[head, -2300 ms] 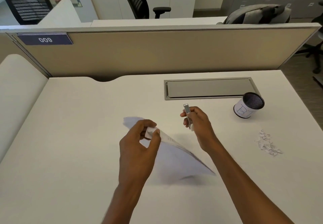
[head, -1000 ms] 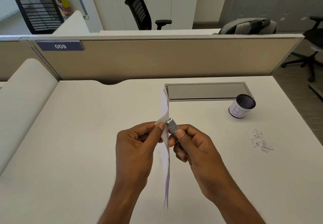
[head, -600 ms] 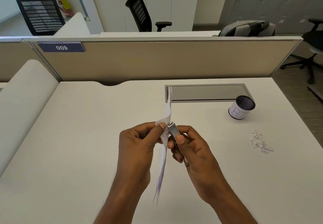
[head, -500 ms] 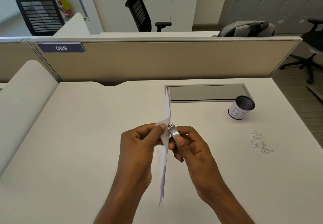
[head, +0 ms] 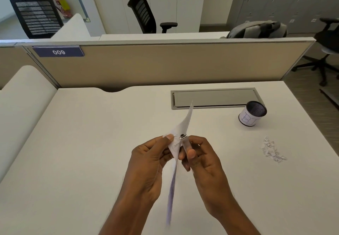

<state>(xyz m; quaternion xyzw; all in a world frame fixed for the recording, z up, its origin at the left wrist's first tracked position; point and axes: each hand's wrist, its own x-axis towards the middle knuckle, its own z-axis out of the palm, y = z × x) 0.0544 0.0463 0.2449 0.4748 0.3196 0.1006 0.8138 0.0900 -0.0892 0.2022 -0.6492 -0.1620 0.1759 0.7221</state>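
My left hand pinches a sheet of white paper near its upper edge, thumb on top. The sheet stands nearly edge-on above the white desk, one corner pointing up and the rest hanging down between my wrists. My right hand grips a small silver metal clipper-like tool, its jaw end touching the paper just right of my left thumb. Printed text shows on the paper by the thumb.
A small cup with a dark mesh inside and a white label stands at the right. A heap of tiny white paper scraps lies in front of it. A grey cable-tray lid is set into the desk before the beige partition.
The paper went from lying slanted in my left hand to standing edge-on. My right hand brought the metal tool against its upper edge, and the top corner now leans right.
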